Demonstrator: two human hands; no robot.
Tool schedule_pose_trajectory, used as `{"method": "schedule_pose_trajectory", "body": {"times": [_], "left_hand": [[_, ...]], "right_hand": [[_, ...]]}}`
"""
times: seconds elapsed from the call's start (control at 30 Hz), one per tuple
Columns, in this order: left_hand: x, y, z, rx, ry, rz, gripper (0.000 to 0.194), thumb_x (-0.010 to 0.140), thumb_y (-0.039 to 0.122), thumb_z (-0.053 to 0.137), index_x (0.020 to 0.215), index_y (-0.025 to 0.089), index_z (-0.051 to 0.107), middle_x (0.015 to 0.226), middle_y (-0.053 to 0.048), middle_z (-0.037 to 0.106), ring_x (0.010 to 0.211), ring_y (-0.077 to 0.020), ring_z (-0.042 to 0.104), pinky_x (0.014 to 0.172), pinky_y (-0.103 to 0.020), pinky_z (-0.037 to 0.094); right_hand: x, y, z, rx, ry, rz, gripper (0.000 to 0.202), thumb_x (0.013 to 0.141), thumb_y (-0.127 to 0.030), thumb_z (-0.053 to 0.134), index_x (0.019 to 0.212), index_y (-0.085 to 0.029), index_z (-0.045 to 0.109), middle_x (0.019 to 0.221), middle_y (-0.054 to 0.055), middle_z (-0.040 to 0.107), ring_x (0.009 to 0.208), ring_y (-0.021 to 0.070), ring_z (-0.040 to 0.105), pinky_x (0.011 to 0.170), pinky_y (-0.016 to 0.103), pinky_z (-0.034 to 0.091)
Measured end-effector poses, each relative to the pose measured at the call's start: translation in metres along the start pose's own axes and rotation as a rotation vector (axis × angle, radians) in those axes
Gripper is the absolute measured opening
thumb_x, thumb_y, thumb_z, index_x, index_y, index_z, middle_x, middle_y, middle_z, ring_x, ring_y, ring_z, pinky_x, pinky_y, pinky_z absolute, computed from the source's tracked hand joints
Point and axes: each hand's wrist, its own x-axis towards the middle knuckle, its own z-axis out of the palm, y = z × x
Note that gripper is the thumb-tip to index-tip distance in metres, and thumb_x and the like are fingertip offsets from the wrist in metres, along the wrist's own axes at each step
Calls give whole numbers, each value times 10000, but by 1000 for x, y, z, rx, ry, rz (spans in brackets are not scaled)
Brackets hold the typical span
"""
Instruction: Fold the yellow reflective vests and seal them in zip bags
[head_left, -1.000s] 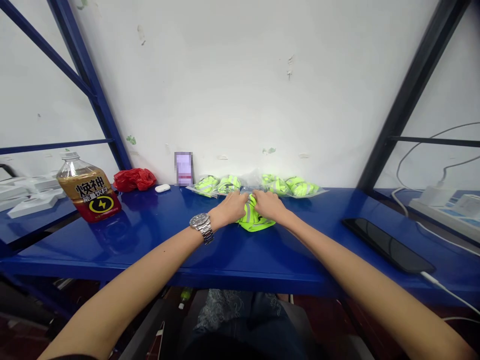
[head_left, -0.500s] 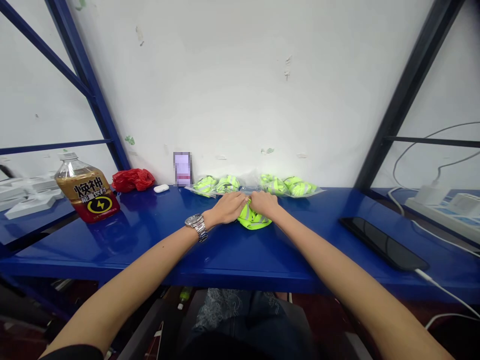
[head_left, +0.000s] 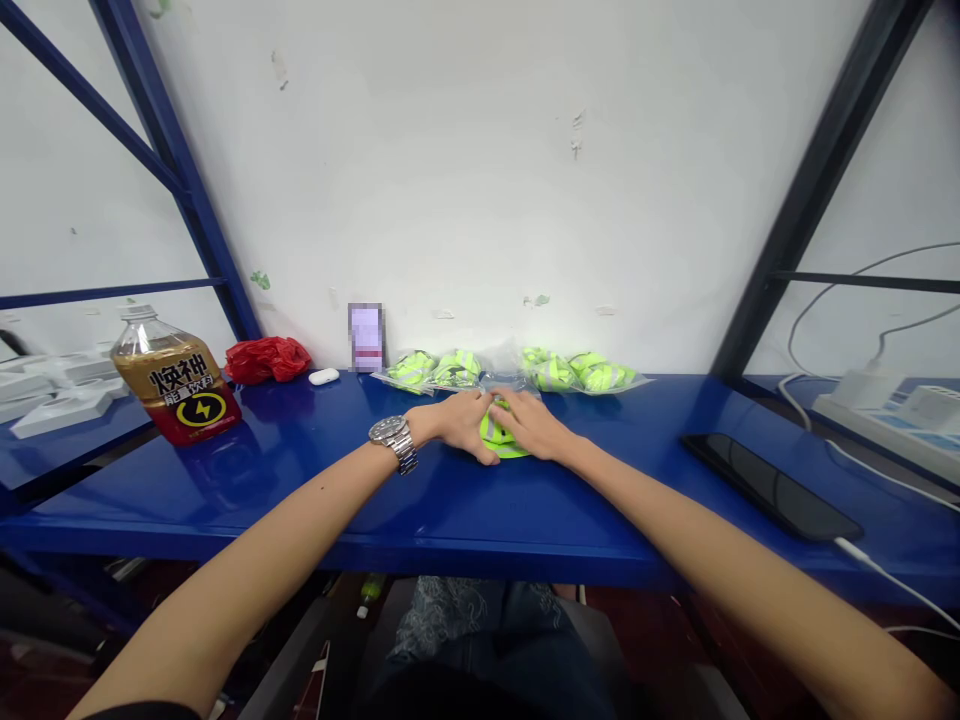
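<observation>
A folded reflective vest (head_left: 496, 435), fluorescent yellow with grey strips, lies on the blue table between my hands. My left hand (head_left: 463, 420), with a metal watch at its wrist, cups the bundle's left side, thumb towards me and fingers at the far edge. From the right, my right hand (head_left: 534, 422) lies over the bundle with its fingers stretched out; both hands cover much of it. Behind them, clear plastic bags with similar yellow bundles rest by the wall, one pair on the left (head_left: 435, 370) and another on the right (head_left: 577, 370).
A large drink bottle (head_left: 180, 385), a red plastic bag (head_left: 268, 358) and a white case (head_left: 324, 377) stand to the left. An upright phone (head_left: 367, 337) leans on the wall. A black phone (head_left: 772, 487) on a cable and a power strip (head_left: 892, 420) are at right.
My fingers were closed together at the top of the vest. Now my left thumb has spread towards me, and my right hand has flattened over the bundle's right side.
</observation>
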Motion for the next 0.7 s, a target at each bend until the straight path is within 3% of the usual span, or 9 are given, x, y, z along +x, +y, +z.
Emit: {"method": "schedule_pose_trajectory", "body": {"times": [0.1, 0.2, 0.3, 0.47, 0.7], "left_hand": [[-3, 2, -6, 26, -164, -23, 868, 479, 467, 770, 1237, 142, 499, 1059, -121, 605, 903, -297, 584, 710, -310, 435], [-6, 5, -8, 26, -192, -47, 879, 455, 417, 779, 1242, 144, 498, 1083, -138, 603, 891, -309, 586, 676, -312, 435], [-12, 3, -3, 0, -140, -25, 849, 494, 396, 760, 1263, 164, 484, 1079, -127, 605, 910, -313, 585, 698, -324, 442], [-22, -4, 12, -78, 44, -22, 842, 530, 334, 735, 1305, 152, 458, 1179, -137, 584, 1028, -345, 556, 830, -392, 441], [-29, -5, 20, -280, 264, -95, 750, 511, 253, 728, 1229, 171, 526, 1053, -44, 645, 879, -241, 607, 767, -326, 464]], "right_hand": [[-9, 5, -4, 87, -170, -17, 902, 820, -675, 463, 1482, -127, 188, 1363, 202, 463, 1223, 328, 449, 973, 418, 364], [-13, 9, -6, 122, -227, -39, 1103, 675, -722, 602, 1491, -116, 174, 1381, 216, 442, 1252, 363, 427, 971, 428, 378], [-14, 11, -5, 149, -201, -101, 1024, 705, -677, 610, 1476, -128, 220, 1370, 200, 465, 1219, 343, 469, 944, 409, 408], [-11, 8, 0, 127, -78, -171, 771, 809, -490, 575, 1439, -138, 303, 1302, 174, 541, 1150, 309, 521, 918, 407, 416], [-5, -2, 1, 148, 86, -142, 767, 633, -252, 657, 1361, -124, 451, 1096, 124, 672, 860, 247, 635, 744, 326, 469]]}}
